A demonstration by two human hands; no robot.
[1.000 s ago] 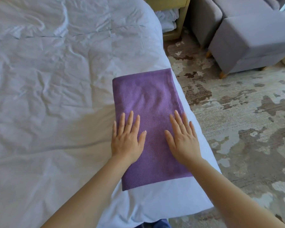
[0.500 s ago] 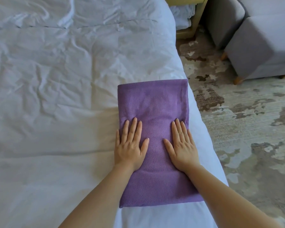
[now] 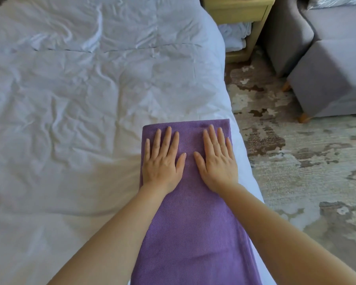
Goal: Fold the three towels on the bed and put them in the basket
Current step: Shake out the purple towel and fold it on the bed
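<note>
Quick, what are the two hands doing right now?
Left hand: open, flat on the purple towel, holding nothing.
Right hand: open, flat on the same towel, holding nothing.

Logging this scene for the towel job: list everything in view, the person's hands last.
Purple woven towel: one, purple, long folded strip along the bed's right edge.
White crumpled duvet: one, white, covering the bed, left and middle.
Pale yellow wooden nightstand: one, yellowish, top centre.
White folded linens: count unclear, white, nightstand's lower shelf.
Grey upholstered sofa: one, grey, top right.
Grey upholstered ottoman: one, grey, right, before the sofa.
Beige-brown mottled carpet: one, floor at right.
Left hand: one, flat on the towel, fingers straight.
Right hand: one, flat on the towel beside the left.
</note>
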